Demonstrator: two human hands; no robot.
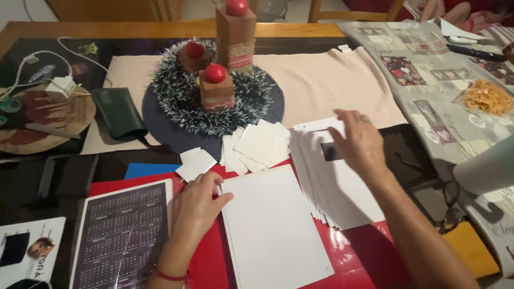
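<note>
My left hand rests with curled fingers on the red sheet, its fingertips touching the left edge of a blank white sheet. My right hand lies flat, fingers spread, on a fanned stack of white cards with rectangular cut-out windows. A heap of small white paper squares sits just beyond the blank sheet, and one loose square lies near my left hand. A dark printed calendar card is left of my left wrist.
A tinsel wreath with brown blocks topped by red balls stands behind on a beige runner. A dark green pouch, white charger with cable, eyeglasses, a bag of orange snacks and a photo card lie around.
</note>
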